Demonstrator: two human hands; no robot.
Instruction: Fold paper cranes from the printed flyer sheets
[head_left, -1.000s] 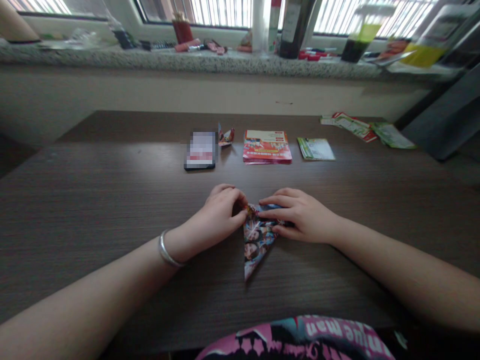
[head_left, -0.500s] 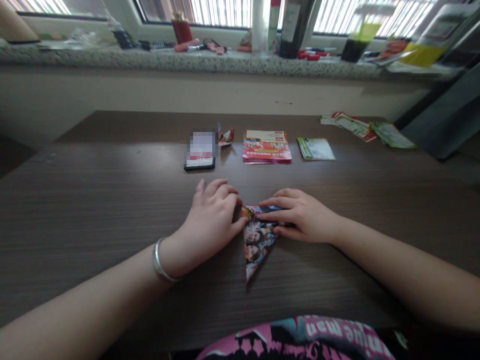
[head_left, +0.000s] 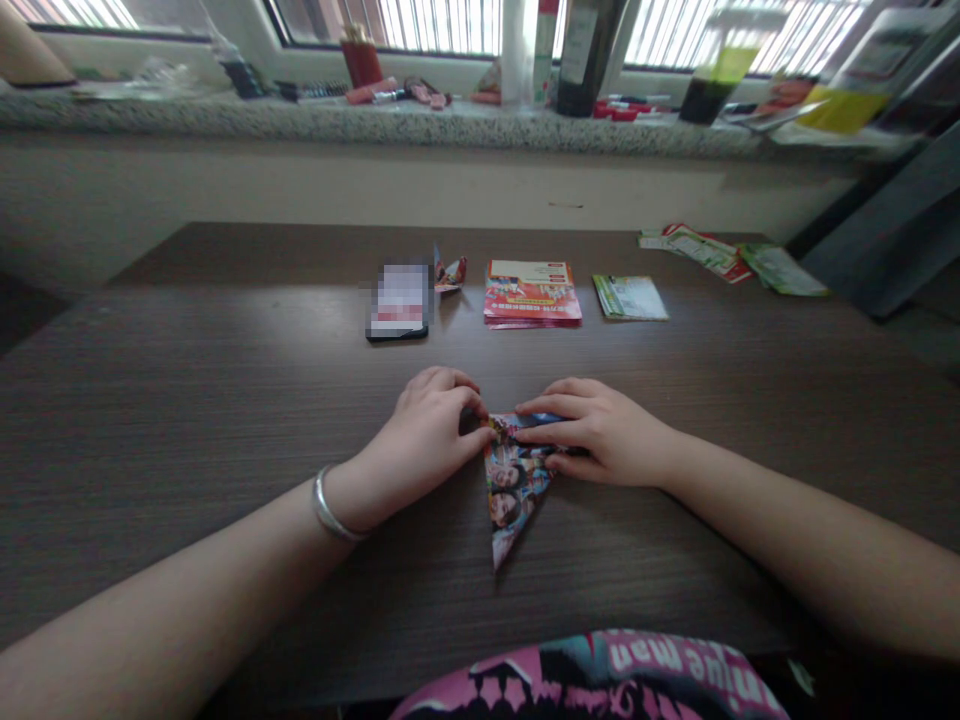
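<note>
A folded piece of colourful printed paper (head_left: 510, 490) lies on the dark wooden table (head_left: 187, 400) in front of me, a narrow triangle with its tip pointing toward me. My left hand (head_left: 431, 435), a silver bangle on its wrist, has its fingers curled and pinches the paper's upper left corner. My right hand (head_left: 592, 430) lies flat over the paper's top right part, fingers stretched out and pressing it to the table.
Farther back on the table lie a phone (head_left: 399, 303), a small folded paper figure (head_left: 448, 272), a stack of red leaflets (head_left: 532, 293), a green-white leaflet (head_left: 631, 297) and more leaflets (head_left: 724, 255) at the right. The stone windowsill (head_left: 390, 120) holds bottles and small items.
My left hand spread its fingers flat half a second ago and has curled again onto the paper's corner. The right hand has stayed pressed on the paper.
</note>
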